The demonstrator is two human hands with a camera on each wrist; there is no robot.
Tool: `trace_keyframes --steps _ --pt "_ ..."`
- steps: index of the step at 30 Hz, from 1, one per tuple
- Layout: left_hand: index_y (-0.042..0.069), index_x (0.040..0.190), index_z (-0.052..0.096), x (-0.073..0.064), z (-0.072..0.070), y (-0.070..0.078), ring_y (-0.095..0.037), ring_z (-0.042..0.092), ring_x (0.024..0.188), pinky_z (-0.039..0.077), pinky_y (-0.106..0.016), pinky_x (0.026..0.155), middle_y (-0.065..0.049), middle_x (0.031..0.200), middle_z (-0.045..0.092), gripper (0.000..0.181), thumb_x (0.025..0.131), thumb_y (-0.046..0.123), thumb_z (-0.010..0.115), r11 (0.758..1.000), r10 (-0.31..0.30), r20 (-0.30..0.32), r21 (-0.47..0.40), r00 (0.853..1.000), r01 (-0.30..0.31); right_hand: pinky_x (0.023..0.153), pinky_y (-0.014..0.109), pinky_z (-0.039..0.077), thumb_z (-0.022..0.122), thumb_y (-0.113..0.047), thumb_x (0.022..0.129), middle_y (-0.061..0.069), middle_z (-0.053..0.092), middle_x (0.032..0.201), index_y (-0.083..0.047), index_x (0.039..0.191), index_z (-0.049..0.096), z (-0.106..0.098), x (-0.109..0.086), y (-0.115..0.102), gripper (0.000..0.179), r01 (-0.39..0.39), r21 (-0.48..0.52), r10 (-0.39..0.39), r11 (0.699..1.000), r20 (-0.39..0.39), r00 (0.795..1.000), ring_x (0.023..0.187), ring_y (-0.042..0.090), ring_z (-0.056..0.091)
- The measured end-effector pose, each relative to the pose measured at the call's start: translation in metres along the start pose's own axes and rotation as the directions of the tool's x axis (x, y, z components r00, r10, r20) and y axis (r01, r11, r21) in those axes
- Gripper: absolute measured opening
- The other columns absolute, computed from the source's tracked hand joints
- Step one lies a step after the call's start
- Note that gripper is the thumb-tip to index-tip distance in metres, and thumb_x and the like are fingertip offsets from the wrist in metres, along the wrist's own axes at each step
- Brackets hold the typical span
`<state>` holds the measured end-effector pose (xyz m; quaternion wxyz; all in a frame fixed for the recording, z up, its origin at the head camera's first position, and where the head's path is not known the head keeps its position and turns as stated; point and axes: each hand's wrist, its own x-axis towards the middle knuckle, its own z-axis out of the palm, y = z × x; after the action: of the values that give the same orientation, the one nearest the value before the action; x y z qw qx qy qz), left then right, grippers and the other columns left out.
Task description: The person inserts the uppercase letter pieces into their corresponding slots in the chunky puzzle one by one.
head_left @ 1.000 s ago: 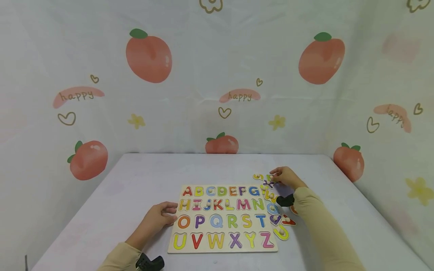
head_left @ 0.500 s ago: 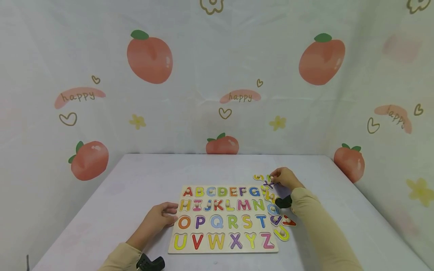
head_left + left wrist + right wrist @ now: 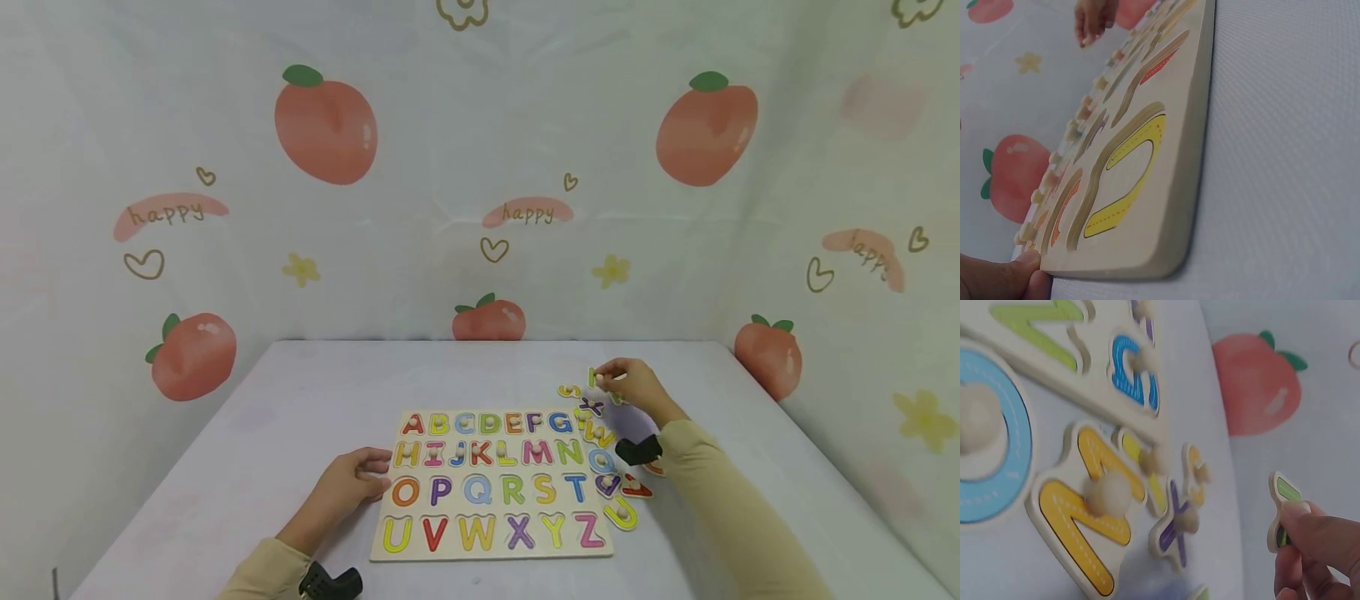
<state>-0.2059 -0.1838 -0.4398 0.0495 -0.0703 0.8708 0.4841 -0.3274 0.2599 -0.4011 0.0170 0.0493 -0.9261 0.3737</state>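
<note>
My left hand (image 3: 341,487) rests at the left edge of a wooden alphabet puzzle board (image 3: 491,560), its fingertips right at the rim; in the left wrist view its fingers (image 3: 1004,275) touch the board's edge. Beyond the board's far right corner, my right hand (image 3: 633,387) pinches a green letter piece (image 3: 1288,487) between thumb and fingers, raised above the table. The thumb covers its middle, so I cannot tell which letter it is. Knobbed letters A to M sit in the upper rows, while the N recess (image 3: 1041,331) and the lower-row recesses show bare.
Loose knobbed pieces line the board's right side: an orange W (image 3: 1072,506), a purple X (image 3: 1172,531), a yellow S (image 3: 568,391), a blue Q (image 3: 602,461), a yellow U (image 3: 621,514) and several others. A patterned cloth (image 3: 405,250) hangs behind the table.
My right hand has lifted the green letter piece up and away from the loose pieces, uncovering another green piece below it. The left hand stays at the board's edge.
</note>
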Motion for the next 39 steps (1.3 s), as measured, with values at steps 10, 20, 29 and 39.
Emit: trace_keyframes --steps 10,20,29,39 --pt "-0.004 0.122 0.06 -0.001 -0.001 0.0 -0.013 0.062 0.078 0.057 -0.028 0.065 -0.011 0.1 0.065 0.043 0.08 -0.002 0.072 1.0 0.008 0.005 -0.003 1.0 -0.008 0.066 0.031 0.05 0.066 -0.017 0.091 0.01 0.063 0.097 -0.003 0.11 0.066 0.004 -0.028 -0.025 0.023 0.041 0.078 -0.044 0.996 0.036 0.998 0.086 0.026 0.063" --pt "-0.004 0.122 0.06 0.001 -0.001 -0.003 -0.012 0.062 0.078 0.057 -0.026 0.066 -0.011 0.101 0.065 0.044 0.08 -0.002 0.072 1.0 0.009 0.012 -0.002 1.0 -0.009 0.063 0.025 0.048 0.071 -0.011 0.086 0.002 0.061 0.087 -0.007 0.096 0.069 0.037 -0.059 -0.032 0.011 0.026 0.079 -0.032 0.997 0.084 0.996 0.075 0.016 0.054" --pt "-0.004 0.121 0.061 0.001 0.001 -0.004 -0.014 0.062 0.078 0.057 -0.027 0.065 -0.011 0.099 0.065 0.043 0.08 -0.002 0.072 1.0 0.02 0.002 -0.015 1.0 -0.02 0.063 0.026 0.045 0.073 -0.01 0.084 0.002 0.056 0.082 -0.009 0.092 0.069 0.052 -0.071 -0.03 0.009 -0.045 0.063 0.034 0.997 0.167 0.985 0.076 0.016 0.052" --pt "-0.004 0.121 0.06 0.002 0.0 -0.004 -0.013 0.061 0.077 0.057 -0.028 0.065 -0.011 0.099 0.065 0.043 0.08 -0.001 0.072 1.0 0.026 0.0 -0.011 1.0 -0.026 0.062 0.026 0.046 0.072 -0.009 0.084 0.001 0.059 0.078 -0.007 0.089 0.069 0.055 -0.072 -0.032 0.006 -0.026 0.029 0.019 0.999 0.204 0.979 0.071 0.014 0.054"
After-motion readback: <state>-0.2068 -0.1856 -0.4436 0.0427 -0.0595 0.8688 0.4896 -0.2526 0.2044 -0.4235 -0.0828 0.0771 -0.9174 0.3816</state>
